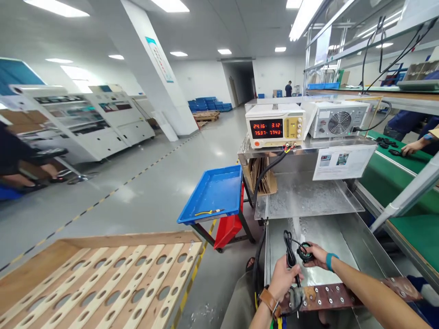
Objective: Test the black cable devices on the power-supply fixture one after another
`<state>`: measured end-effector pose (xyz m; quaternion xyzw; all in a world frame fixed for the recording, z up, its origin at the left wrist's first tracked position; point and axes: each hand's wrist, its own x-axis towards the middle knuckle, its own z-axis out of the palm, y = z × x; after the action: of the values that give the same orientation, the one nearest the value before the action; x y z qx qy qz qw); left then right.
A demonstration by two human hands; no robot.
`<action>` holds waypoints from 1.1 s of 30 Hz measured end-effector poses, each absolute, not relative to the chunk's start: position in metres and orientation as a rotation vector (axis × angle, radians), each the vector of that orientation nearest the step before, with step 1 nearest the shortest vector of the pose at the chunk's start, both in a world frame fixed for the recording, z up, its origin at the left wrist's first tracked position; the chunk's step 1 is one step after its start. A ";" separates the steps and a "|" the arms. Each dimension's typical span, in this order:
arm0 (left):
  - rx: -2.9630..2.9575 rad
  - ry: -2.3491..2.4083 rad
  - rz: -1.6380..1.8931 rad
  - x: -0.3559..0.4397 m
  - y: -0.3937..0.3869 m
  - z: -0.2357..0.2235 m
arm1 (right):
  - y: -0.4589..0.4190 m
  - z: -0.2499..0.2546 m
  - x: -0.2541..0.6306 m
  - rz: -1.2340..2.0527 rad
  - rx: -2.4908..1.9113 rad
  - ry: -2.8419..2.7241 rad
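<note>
My left hand [281, 277], with a brown strap at the wrist, is closed around a folded bundle of black cable [290, 247]. In my right hand [318, 257], which has a teal wristband, is a small round black device [304, 252] with a greenish face. A black lead appears to run between the bundle and the device. Both hands are over the near part of a metal basin [346, 235], just beyond a reddish-brown strip with metal studs [331, 296]. Part of the cable near the strip is hidden behind my left hand.
Above the basin stands a power supply [274, 127] with red digits. A second unit [338, 119] shows its fan. A blue tray [183, 215] holds yellow-handled pliers [210, 211]. At left lies a wooden rack with holes [113, 278]. A co-worker's hand [413, 146] rests over the green bench.
</note>
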<state>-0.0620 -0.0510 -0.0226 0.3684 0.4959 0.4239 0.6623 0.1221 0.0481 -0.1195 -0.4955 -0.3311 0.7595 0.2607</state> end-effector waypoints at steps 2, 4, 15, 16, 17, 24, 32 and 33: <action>0.845 1.117 0.962 -0.063 -0.051 -0.025 | 0.049 -0.123 0.122 2.060 -1.321 -0.884; 0.851 1.114 0.960 -0.063 -0.051 -0.026 | 0.049 -0.124 0.121 2.066 -1.305 -0.875; 0.836 1.144 0.894 -0.060 -0.051 -0.021 | 0.048 -0.106 0.127 2.056 -1.347 -0.843; 0.835 1.155 0.899 -0.059 -0.050 -0.023 | 0.047 -0.104 0.127 2.066 -1.341 -0.841; 0.835 1.174 0.920 -0.058 -0.049 -0.025 | 0.047 -0.103 0.127 2.077 -1.338 -0.840; 1.027 1.425 1.130 -0.050 -0.020 -0.034 | 0.049 -0.088 0.123 2.055 -1.319 -0.782; 1.613 1.387 1.021 -0.038 0.000 -0.006 | 0.039 -0.055 0.126 2.087 -1.050 -0.710; 1.687 1.380 0.999 -0.036 0.002 -0.002 | 0.036 -0.051 0.126 2.104 -1.034 -0.701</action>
<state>-0.0358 0.0024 -0.0022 0.6555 0.5363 0.3881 0.3634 0.1259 0.0357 -0.0511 -0.3974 -0.2694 0.8085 0.3405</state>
